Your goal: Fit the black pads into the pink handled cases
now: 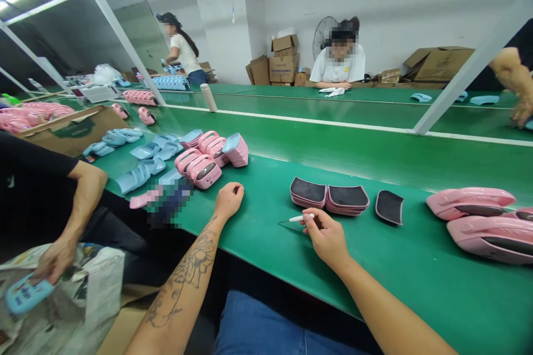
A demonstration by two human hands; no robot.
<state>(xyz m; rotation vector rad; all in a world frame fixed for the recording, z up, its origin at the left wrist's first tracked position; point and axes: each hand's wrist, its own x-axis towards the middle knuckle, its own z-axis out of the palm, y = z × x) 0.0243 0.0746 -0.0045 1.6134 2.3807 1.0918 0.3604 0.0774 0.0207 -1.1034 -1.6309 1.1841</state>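
My right hand (327, 236) pinches a white-handled tool (300, 218) with a thin metal shaft, its tip pointing left just over the green table. Behind that hand stand two stacks of curved pink-edged panels with black faces, a left stack (308, 193) and a right stack (347, 199). One single black-faced panel (389, 207) lies to their right. My left hand (229, 201) rests on the table as a loose fist, with no object visible in it. Nearest to it are glossy pink housings (204, 171) with dark oval windows and a stack of pink-edged blue panels (236, 150).
More pink housings (491, 238) lie at the right. Blue curved parts (141, 173) spread across the left, near a cardboard box (77, 130). A co-worker's hand (56, 260) at left holds a blue part. A white post (453, 61) and a bottle (209, 97) stand farther back.
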